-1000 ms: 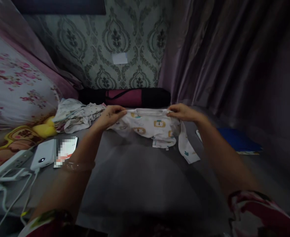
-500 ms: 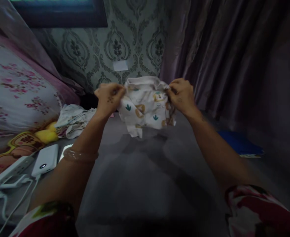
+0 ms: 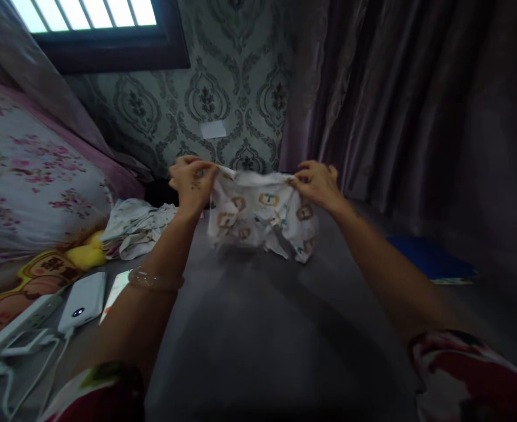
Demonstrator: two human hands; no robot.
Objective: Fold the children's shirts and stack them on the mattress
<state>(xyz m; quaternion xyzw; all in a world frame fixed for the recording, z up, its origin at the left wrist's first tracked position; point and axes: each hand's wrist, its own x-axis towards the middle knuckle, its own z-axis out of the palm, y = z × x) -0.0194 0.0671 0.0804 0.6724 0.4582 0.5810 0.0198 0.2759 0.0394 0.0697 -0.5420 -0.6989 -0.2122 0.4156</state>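
A pair of small white baby shorts (image 3: 258,205), printed with lion heads and green leaves, hangs in the air between my hands. My left hand (image 3: 193,181) pinches the waistband at its left end. At the other end, the fingers of my right hand (image 3: 319,183) are closed on the same band. The band is stretched nearly straight, while the leg parts hang down loosely and are smeared by motion. Beneath the shorts lies a grey surface (image 3: 241,340), with shadows on it.
Left of my arm are crumpled clothes (image 3: 138,225), a yellow plush cushion (image 3: 43,272), a white power bank (image 3: 82,300), a lit phone (image 3: 116,287) and a power strip (image 3: 25,322) with cables. A blue flat item (image 3: 429,258) lies right. Curtains (image 3: 364,105) hang behind.
The shorts swing, showing a different side of the print, and the waistband is drawn flatter. Both hands sit slightly lower in view. My view has tilted up, showing more of the window.
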